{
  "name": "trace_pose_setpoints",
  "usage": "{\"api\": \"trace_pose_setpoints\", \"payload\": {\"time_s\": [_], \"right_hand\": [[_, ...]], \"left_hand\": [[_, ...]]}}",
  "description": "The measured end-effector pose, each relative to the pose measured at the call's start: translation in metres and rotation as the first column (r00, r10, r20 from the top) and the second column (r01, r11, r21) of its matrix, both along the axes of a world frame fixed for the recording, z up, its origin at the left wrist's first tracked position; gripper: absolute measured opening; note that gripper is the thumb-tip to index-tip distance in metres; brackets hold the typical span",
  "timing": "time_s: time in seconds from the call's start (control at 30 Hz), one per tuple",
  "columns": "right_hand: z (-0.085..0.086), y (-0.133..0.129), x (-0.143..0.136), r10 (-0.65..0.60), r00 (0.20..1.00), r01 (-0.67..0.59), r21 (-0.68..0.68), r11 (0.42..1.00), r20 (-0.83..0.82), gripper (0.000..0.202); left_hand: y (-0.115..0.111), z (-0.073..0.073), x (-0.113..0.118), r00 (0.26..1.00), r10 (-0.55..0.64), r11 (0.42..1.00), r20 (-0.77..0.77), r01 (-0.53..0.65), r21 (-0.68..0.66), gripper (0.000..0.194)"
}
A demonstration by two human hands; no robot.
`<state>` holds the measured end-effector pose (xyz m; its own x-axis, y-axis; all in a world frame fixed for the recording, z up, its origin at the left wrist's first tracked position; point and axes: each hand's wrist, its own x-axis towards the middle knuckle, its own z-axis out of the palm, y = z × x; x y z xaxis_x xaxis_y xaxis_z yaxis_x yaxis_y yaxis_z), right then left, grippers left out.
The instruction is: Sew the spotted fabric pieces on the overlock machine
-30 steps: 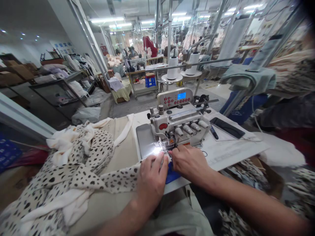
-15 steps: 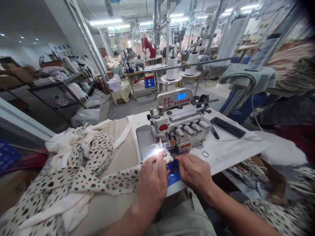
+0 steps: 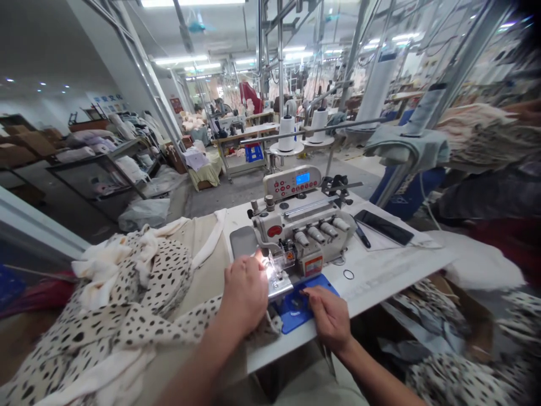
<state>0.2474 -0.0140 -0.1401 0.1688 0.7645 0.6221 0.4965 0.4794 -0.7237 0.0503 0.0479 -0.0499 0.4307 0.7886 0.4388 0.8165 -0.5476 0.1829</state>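
Note:
A white overlock sewing machine [image 3: 291, 225] stands on the table, its lamp lighting the presser foot area. My left hand [image 3: 245, 290] is beside the presser foot, fingers bent and pressed together; whatever they hold is hidden. Black-spotted cream fabric [image 3: 198, 318] runs from the left to beneath my left wrist, and a bunched end shows past it near a blue plate [image 3: 310, 324]. Over that plate's right part, my right hand [image 3: 330, 316] is closed in a pinch. What sits between its fingertips is too small to make out. A small dark object [image 3: 296, 303] lies on the plate.
A heap of spotted fabric [image 3: 169, 262] covers the table's left side. To the right lie a phone [image 3: 384, 226], a dark pen-like tool [image 3: 362, 235] and a black ring [image 3: 348, 274]. Thread cones [image 3: 287, 134] stand behind. Another person's hand [image 3: 526, 111] shows at far right beside stacked cloth.
My left hand has moved up and left to the presser foot. The fabric end has come off the machine plate toward the table's front edge. My right hand has lowered, uncovering more blue plate.

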Motion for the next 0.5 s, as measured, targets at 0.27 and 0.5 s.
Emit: {"api": "trace_pose_setpoints", "payload": {"time_s": [0.27,0.5], "right_hand": [[0.0,0.003,0.004,0.174,0.984,-0.176,0.067,0.982,0.028,0.021],[0.014,-0.008,-0.029,0.325,0.943,-0.33,-0.074,0.941,-0.073,0.017]], "left_hand": [[-0.011,-0.001,-0.015,0.996,0.058,0.998,0.073,-0.055,-0.031,0.024],[-0.028,0.009,-0.022,0.992,0.09,0.992,0.089,-0.081,-0.101,0.009]]}}
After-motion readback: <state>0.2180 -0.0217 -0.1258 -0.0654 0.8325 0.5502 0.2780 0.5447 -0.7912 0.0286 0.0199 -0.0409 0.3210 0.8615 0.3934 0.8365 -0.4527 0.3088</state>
